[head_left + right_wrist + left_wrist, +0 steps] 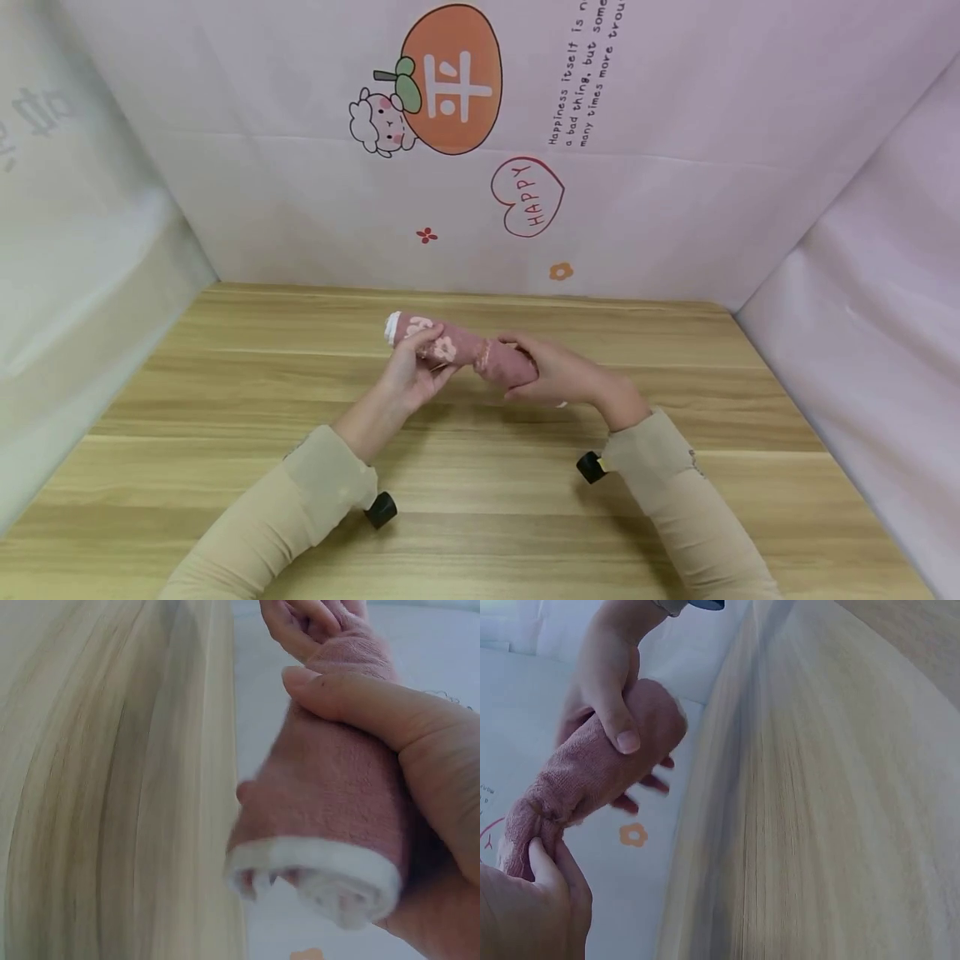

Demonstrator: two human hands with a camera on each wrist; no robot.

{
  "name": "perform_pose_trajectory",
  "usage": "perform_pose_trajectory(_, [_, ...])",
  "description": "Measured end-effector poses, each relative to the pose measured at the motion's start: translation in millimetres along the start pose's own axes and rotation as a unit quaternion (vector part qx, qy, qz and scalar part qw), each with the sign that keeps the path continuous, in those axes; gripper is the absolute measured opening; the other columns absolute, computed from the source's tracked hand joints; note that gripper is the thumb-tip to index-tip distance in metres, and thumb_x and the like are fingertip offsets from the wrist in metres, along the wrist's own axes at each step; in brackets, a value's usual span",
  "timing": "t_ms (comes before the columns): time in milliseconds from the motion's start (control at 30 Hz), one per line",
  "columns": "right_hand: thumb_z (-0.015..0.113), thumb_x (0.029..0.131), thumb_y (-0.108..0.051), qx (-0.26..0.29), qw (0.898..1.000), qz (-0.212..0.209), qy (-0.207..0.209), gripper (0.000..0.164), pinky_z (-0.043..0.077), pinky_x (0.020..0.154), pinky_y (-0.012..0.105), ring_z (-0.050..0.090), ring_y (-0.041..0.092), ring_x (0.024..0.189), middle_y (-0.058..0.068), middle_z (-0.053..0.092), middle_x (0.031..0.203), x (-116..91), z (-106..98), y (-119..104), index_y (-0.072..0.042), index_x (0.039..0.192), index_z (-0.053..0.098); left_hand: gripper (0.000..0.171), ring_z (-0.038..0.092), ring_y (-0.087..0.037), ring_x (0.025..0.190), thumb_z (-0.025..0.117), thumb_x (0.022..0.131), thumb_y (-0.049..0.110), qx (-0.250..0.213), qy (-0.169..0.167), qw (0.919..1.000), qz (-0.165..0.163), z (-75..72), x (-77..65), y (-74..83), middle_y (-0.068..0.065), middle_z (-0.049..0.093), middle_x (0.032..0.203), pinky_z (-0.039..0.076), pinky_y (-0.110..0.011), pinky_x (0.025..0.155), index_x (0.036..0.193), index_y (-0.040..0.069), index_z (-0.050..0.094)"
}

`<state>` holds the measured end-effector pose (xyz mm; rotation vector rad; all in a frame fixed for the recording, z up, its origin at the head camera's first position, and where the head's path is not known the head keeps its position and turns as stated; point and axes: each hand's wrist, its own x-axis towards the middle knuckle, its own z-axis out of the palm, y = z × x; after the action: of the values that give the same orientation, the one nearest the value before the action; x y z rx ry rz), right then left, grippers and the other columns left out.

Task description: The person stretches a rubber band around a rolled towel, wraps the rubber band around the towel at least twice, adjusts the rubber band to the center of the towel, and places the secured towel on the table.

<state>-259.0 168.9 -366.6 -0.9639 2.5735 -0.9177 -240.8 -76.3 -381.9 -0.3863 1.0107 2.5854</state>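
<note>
A rolled pink towel [465, 345] with pale flower patterns and white ends is held up over the table, slanting down to the right. A narrow band [482, 357] cinches its middle. My left hand [408, 377] grips the left part, its thumb across the flowers. Around the right part curls my right hand [564, 372]. In the left wrist view the towel [592, 769] bends at the pinched middle, beside the left fingers [551, 870]. The right wrist view shows the loosely rolled white-edged end [322, 859] below the right thumb [337, 694].
Below the hands lies a wood-grain table [480, 517]. A white printed cloth wall [300, 208] stands behind it, with more white cloth at the left and right sides. Small black wrist cameras [381, 510] hang by both sleeves.
</note>
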Motion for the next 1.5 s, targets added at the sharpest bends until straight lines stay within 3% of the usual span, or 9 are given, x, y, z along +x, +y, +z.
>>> perform_pose_trajectory(167, [0.084,0.088,-0.017,0.011,1.000,-0.020,0.004,0.069,0.053,0.092,0.043,0.061,0.025,0.107,0.011,0.064,0.120,-3.2,-2.4,7.1,-0.006,0.146,0.049,0.028,0.048,-0.024,0.122,0.055,0.104,0.021,0.029,0.006,0.9995,-0.012,-5.6,1.9,5.9,-0.011,0.043,0.132,0.042,-0.033,0.112,0.129,0.011,0.045])
perform_pose_trajectory(467, [0.084,0.087,-0.019,0.020,1.000,-0.007,0.011,0.057,0.052,0.091,0.042,0.061,0.022,0.107,0.006,0.064,0.122,-13.0,-9.2,24.0,-0.013,0.137,0.058,0.021,0.053,-0.018,0.106,0.059,0.102,0.013,0.073,0.053,0.9959,-0.006,-15.2,-0.5,16.6,-0.009,0.046,0.122,0.055,-0.021,0.087,0.120,0.008,0.050])
perform_pose_trajectory(700, [0.082,0.086,-0.018,0.061,0.998,0.013,0.030,0.053,0.053,0.086,0.039,0.059,0.023,0.103,0.009,0.064,0.124,-23.8,-17.6,37.2,-0.011,0.135,0.061,0.015,0.055,-0.018,0.102,0.059,0.101,0.006,0.117,0.063,0.9911,-0.003,-24.3,0.0,22.4,-0.011,0.048,0.120,0.057,-0.022,0.081,0.114,0.005,0.051])
perform_pose_trajectory(833, [0.082,0.087,-0.018,0.064,0.997,0.018,0.043,0.051,0.051,0.088,0.037,0.058,0.023,0.104,0.008,0.065,0.123,-28.6,-21.9,44.2,-0.009,0.133,0.063,0.024,0.059,-0.018,0.099,0.061,0.099,0.003,0.169,0.050,0.9844,-0.004,-29.3,-1.1,27.4,-0.010,0.053,0.118,0.057,-0.025,0.084,0.121,0.001,0.052])
perform_pose_trajectory(933, [0.082,0.087,-0.019,0.069,0.997,0.019,0.042,0.048,0.051,0.087,0.036,0.057,0.023,0.103,0.007,0.065,0.123,-31.3,-24.3,47.8,-0.008,0.131,0.064,0.042,0.061,-0.014,0.090,0.062,0.098,0.004,0.253,0.029,0.9671,-0.006,-35.7,-2.0,32.1,-0.006,0.059,0.110,0.056,-0.023,0.079,0.137,-0.002,0.050])
perform_pose_trajectory(1100, [0.082,0.088,-0.022,0.061,0.998,0.016,0.024,0.043,0.050,0.086,0.036,0.057,0.022,0.102,0.006,0.066,0.121,-32.7,-24.9,52.0,-0.010,0.127,0.067,0.050,0.060,-0.007,0.075,0.065,0.098,0.007,0.380,-0.012,0.9249,-0.004,-46.4,-0.5,38.9,0.000,0.064,0.095,0.050,-0.020,0.067,0.143,-0.004,0.049])
perform_pose_trajectory(1233, [0.081,0.088,-0.023,0.049,0.999,0.022,0.000,0.043,0.049,0.088,0.038,0.057,0.022,0.103,0.004,0.066,0.121,-31.9,-22.6,54.6,-0.012,0.127,0.067,0.048,0.061,-0.010,0.079,0.066,0.097,0.008,0.436,-0.032,0.8996,-0.005,-52.0,2.3,42.3,-0.002,0.063,0.101,0.054,-0.025,0.071,0.141,-0.005,0.051])
perform_pose_trajectory(1500, [0.077,0.090,-0.020,0.057,0.997,0.028,-0.041,0.045,0.046,0.096,0.043,0.055,0.024,0.112,0.008,0.064,0.128,-30.1,-17.2,61.3,-0.008,0.131,0.064,0.039,0.057,-0.013,0.078,0.064,0.099,0.006,0.499,-0.063,0.8644,-0.010,-58.6,4.1,48.7,-0.005,0.060,0.101,0.054,-0.026,0.066,0.135,-0.006,0.055])
